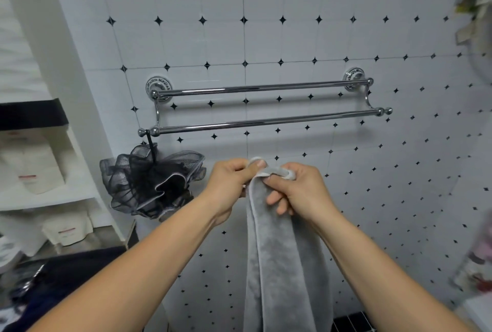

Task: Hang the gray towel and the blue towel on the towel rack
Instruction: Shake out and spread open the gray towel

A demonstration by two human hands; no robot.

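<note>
Made out no readable brand or writing: only small red label strips on the white soft pouches (34, 169) standing on the white shelves (80, 198) at the left edge of the frame, too blurred to read. Held both bare forearms extended from the bottom of the frame up toward the centre. Pinched the top hem of the long soft gray towel (282, 265) with the left hand (229, 185), thumb on top and fingers curled beneath. Gripped the same hem just beside it with the right hand (300, 188), thumb and forefinger closed on the cloth, the other fingers loosely bent against the folds. Held the two hands almost touching, just below the middle of the frame. Let the gray towel hang straight down between the forearms and out past the bottom edge, bunched in lengthwise folds. Held it below, and apart from, the chrome double-bar towel rack (266, 121) fixed to the white wall tiles with small black diamonds (266, 25). Noted a black mesh bath pouf (149, 182) hanging by its cord from the left end of the lower bar, left of centre. Saw a dark blue cloth (66, 278) lying in the lower left corner.
</note>
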